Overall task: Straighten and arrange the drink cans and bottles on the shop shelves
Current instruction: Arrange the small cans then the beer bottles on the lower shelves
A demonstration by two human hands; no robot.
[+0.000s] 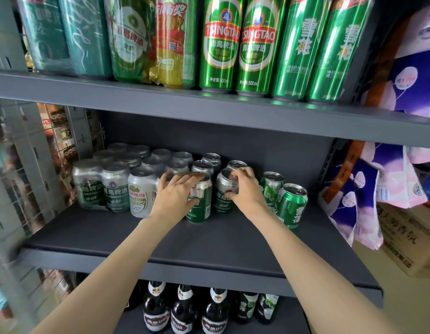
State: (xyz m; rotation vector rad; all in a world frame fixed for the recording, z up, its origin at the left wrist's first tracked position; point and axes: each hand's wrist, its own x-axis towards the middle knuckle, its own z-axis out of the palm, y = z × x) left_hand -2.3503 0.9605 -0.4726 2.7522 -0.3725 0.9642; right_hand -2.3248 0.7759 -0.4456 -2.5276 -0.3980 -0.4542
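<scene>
Head view: gripped cans (200,201) upright.

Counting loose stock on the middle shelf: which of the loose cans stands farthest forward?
The bright green can at the far right, beside the right hand; it stands nearer the shelf's front edge than the other loose cans.

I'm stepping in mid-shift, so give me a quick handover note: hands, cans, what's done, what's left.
Left hand grips the front silver-and-green short can on the dark grey middle shelf.
Right hand grips the neighbouring silver-topped can.
Done: shrink-wrapped silver can packs sit left.
Left: pull these rows forward and square the two bright green loose cans at right.
</scene>
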